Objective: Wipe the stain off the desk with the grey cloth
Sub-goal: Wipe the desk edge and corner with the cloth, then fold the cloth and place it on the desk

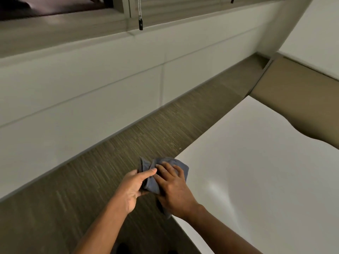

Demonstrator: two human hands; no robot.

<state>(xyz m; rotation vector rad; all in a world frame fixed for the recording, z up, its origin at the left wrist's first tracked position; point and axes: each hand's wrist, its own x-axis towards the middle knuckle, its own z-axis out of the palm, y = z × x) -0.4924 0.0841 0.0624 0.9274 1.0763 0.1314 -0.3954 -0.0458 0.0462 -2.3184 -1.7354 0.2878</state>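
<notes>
The grey cloth (146,166) is bunched between both hands at the left edge of the white desk (266,171). My left hand (131,189) grips the cloth's left side, thumb pressed on top, over the floor. My right hand (173,187) lies over the cloth's right part, fingers spread across it, at the desk's edge. Part of the cloth hangs below my right wrist. I see no stain on the desk surface.
Striped brown carpet (91,180) runs along the desk's left side. A white panelled wall (82,88) with a window sill stands beyond it. A black blind-cord pull (140,24) hangs at the top. A tan partition (302,107) borders the desk's far right.
</notes>
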